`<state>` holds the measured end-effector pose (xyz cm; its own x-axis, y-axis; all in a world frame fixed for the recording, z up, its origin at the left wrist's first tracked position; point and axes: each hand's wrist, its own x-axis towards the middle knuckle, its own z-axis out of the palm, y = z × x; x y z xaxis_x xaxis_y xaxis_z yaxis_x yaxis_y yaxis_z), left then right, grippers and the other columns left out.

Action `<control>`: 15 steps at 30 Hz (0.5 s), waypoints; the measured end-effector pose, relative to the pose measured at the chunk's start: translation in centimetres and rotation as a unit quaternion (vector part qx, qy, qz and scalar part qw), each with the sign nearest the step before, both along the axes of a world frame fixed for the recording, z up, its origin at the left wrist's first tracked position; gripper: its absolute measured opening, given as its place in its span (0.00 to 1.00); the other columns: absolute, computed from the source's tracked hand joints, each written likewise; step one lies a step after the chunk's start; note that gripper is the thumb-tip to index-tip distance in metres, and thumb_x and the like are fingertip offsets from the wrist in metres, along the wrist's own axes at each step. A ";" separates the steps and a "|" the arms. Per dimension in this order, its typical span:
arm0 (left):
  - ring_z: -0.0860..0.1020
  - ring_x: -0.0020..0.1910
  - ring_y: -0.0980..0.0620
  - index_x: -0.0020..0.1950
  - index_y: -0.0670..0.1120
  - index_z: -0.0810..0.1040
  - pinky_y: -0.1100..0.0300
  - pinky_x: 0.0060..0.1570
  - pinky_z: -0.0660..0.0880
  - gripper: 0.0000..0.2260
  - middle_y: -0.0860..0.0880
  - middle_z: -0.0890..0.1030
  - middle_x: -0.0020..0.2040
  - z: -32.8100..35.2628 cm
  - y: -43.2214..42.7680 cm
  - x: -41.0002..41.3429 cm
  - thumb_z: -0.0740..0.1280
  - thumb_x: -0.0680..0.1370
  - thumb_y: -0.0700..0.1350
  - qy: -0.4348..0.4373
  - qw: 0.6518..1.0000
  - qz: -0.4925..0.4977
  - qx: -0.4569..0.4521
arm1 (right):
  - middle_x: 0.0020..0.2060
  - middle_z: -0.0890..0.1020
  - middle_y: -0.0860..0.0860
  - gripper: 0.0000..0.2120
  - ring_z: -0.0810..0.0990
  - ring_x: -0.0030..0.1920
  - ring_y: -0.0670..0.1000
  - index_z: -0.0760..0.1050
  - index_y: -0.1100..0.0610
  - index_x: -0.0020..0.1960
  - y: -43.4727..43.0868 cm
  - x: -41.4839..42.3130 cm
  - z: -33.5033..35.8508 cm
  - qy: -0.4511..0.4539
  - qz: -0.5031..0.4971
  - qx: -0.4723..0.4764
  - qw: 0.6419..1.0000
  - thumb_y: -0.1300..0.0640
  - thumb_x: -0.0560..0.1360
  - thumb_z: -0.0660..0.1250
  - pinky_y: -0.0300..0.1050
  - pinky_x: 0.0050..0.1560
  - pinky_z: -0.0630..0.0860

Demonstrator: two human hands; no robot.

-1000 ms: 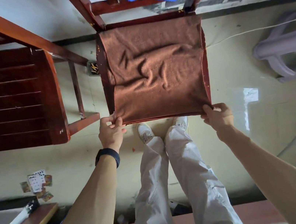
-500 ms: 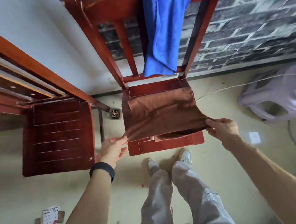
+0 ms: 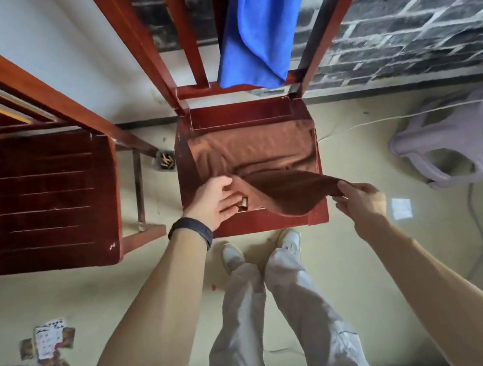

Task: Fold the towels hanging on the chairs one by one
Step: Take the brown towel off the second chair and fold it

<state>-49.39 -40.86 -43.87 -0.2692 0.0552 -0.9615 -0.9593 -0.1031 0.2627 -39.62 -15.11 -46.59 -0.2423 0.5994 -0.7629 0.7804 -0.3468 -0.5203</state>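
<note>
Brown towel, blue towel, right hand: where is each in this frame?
brown towel (image 3: 260, 148): head view, flat part lying on the chair (image 3: 259, 225).
blue towel (image 3: 259, 21): head view, middle of the cloth hanging from the chair back.
right hand (image 3: 364, 204): head view, back of the hand pinching the brown towel's corner.

A lilac plastic seat (image 3: 460, 135) stood below the brick-patterned wall (image 3: 412, 13). A white cable (image 3: 382, 121) ran leftward past its far edge. Well left sat a small dark container (image 3: 166, 162); farther left and nearer, scattered playing cards (image 3: 49, 343).
</note>
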 end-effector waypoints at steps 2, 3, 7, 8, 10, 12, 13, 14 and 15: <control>0.80 0.57 0.48 0.54 0.45 0.75 0.52 0.56 0.74 0.08 0.46 0.80 0.53 0.2 1.4 -2.2 0.59 0.81 0.47 0.047 0.993 0.071 0.084 | 0.41 0.83 0.59 0.06 0.83 0.37 0.51 0.75 0.61 0.50 0.9 -0.1 -0.8 0.012 -0.005 -0.014 1.000 0.60 0.77 0.71 0.41 0.38 0.80; 0.78 0.60 0.47 0.55 0.45 0.75 0.52 0.57 0.74 0.09 0.45 0.78 0.56 0.8 1.8 -3.2 0.59 0.81 0.46 0.074 0.980 0.127 0.137 | 0.40 0.83 0.57 0.08 0.83 0.37 0.50 0.74 0.62 0.53 1.2 -0.2 -1.1 0.016 -0.007 -0.023 1.000 0.60 0.77 0.70 0.40 0.37 0.79; 0.78 0.58 0.50 0.57 0.46 0.73 0.56 0.56 0.76 0.07 0.46 0.78 0.63 -0.8 2.2 -3.8 0.59 0.83 0.46 0.099 0.963 0.219 0.119 | 0.44 0.83 0.59 0.10 0.84 0.39 0.52 0.75 0.62 0.55 2.0 -0.9 -2.6 0.011 0.000 -0.037 0.999 0.58 0.77 0.71 0.41 0.38 0.78; 0.79 0.56 0.51 0.58 0.47 0.74 0.57 0.53 0.76 0.07 0.47 0.78 0.64 -2.3 2.2 -2.9 0.60 0.83 0.48 0.080 0.979 0.174 0.064 | 0.45 0.83 0.60 0.10 0.84 0.39 0.52 0.75 0.62 0.55 1.9 -1.1 -2.9 0.008 0.004 -0.041 0.999 0.58 0.77 0.71 0.42 0.39 0.78; 0.80 0.54 0.52 0.58 0.49 0.76 0.57 0.49 0.77 0.08 0.49 0.80 0.63 -5.7 2.3 -0.8 0.63 0.82 0.51 0.025 0.998 0.057 -0.013 | 0.45 0.83 0.59 0.09 0.83 0.39 0.51 0.75 0.62 0.55 1.7 -1.6 -3.7 -0.001 0.012 -0.045 0.999 0.58 0.78 0.70 0.41 0.39 0.78; 0.79 0.52 0.51 0.58 0.50 0.77 0.57 0.45 0.76 0.09 0.50 0.81 0.59 -8.6 2.4 0.9 0.66 0.81 0.52 -0.002 0.998 -0.005 -0.068 | 0.44 0.83 0.57 0.07 0.83 0.38 0.52 0.76 0.60 0.51 1.4 -1.9 -4.4 -0.008 0.018 -0.053 0.998 0.58 0.77 0.71 0.42 0.38 0.79; 0.79 0.50 0.51 0.59 0.51 0.78 0.58 0.42 0.75 0.10 0.50 0.81 0.56 -9.9 2.6 1.7 0.66 0.80 0.50 0.002 0.995 -0.017 -0.095 | 0.44 0.84 0.57 0.07 0.84 0.38 0.53 0.76 0.59 0.48 1.3 -2.0 -4.8 -0.010 0.021 -0.055 0.998 0.57 0.76 0.72 0.45 0.41 0.81; 0.79 0.48 0.51 0.61 0.50 0.77 0.59 0.40 0.73 0.12 0.50 0.81 0.53 -11.2 2.6 2.4 0.68 0.78 0.48 0.024 0.991 -0.039 -0.127 | 0.44 0.85 0.57 0.09 0.85 0.39 0.55 0.77 0.58 0.46 1.2 -2.0 -5.1 -0.014 0.029 -0.055 0.998 0.54 0.73 0.74 0.49 0.46 0.83; 0.79 0.47 0.50 0.62 0.49 0.77 0.59 0.40 0.71 0.15 0.49 0.81 0.52 -12.1 2.8 3.0 0.69 0.75 0.46 0.054 0.984 -0.073 -0.156 | 0.44 0.86 0.57 0.11 0.86 0.41 0.57 0.78 0.56 0.45 1.1 -2.1 -5.5 -0.020 0.039 -0.053 0.998 0.50 0.69 0.74 0.54 0.51 0.83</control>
